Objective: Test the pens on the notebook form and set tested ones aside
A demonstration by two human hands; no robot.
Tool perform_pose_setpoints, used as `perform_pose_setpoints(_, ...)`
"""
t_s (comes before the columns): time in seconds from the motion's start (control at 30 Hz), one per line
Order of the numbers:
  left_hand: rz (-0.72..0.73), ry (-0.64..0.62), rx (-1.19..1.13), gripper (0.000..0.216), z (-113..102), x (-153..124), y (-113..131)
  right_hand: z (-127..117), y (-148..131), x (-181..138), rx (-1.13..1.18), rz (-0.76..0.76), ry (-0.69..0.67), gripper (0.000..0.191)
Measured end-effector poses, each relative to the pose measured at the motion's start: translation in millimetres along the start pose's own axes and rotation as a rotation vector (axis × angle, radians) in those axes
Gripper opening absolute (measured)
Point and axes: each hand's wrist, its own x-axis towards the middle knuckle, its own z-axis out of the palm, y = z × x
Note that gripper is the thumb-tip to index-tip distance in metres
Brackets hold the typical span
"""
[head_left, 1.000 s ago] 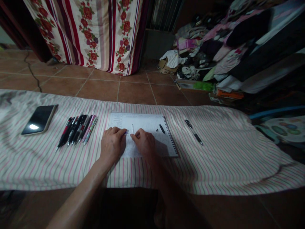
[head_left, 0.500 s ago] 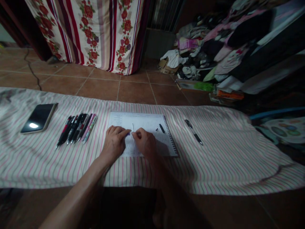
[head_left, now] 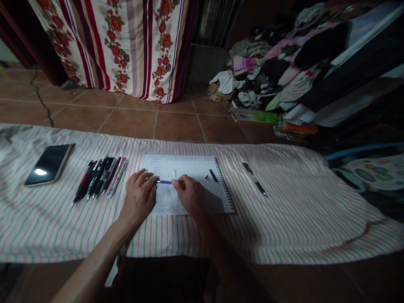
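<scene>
A spiral notebook (head_left: 192,168) lies open on a striped cloth (head_left: 284,219). Both my hands rest on its page. My left hand (head_left: 138,198) and my right hand (head_left: 190,195) pinch the two ends of a thin purple pen part (head_left: 164,182) stretched between them. A thin white refill (head_left: 175,174) lies on the page just above it. A small black pen cap (head_left: 213,175) and a tiny black piece (head_left: 207,177) lie on the page's right side.
A row of several pens (head_left: 99,177) lies left of the notebook, with a phone (head_left: 49,164) further left. One black pen (head_left: 255,180) lies to the right. Beyond are a tiled floor, a floral curtain (head_left: 132,46) and a clothes pile (head_left: 284,71).
My hands have drawn apart, and a purple piece now shows between their fingertips. The view has tilted slightly.
</scene>
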Motion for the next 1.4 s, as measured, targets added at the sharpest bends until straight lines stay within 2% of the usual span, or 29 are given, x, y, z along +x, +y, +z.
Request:
perform_pose_setpoints(0.1, -0.014, 0.018, -0.003, 0.024, -3.3, 0.0, 1.1, 1.0, 4.9, 1.0, 0.030, -0.015, 0.076, 0.016)
perform_pose_setpoints(0.23, -0.005, 0.019, -0.016, 0.023, -3.7, 1.8, 0.1, -1.2, 10.6, 4.3, 0.112, 0.014, 0.152, 0.024)
perform_pose_setpoints(0.4, -0.002, 0.020, -0.019, 0.023, -2.7, 7.4, 1.4, -5.5, 5.7, 4.7, 0.044, 0.059, 0.054, 0.009)
perform_pose_setpoints(0.67, 0.060, -0.023, -0.025, 0.022, 3.5, 10.2, 9.4, -8.3, -1.3, -2.2, -0.186, 0.059, -0.067, 0.014)
perform_pose_setpoints(0.93, 0.063, -0.037, -0.025, 0.018, 7.2, 16.0, 14.3, -12.7, -3.8, -0.4, -0.207, 0.059, -0.165, 0.010)
perform_pose_setpoints(1.4, 0.038, -0.067, -0.041, 0.016, 11.2, 18.3, 23.1, -16.0, -3.9, -0.4, -0.117, 0.087, -0.216, 0.009)
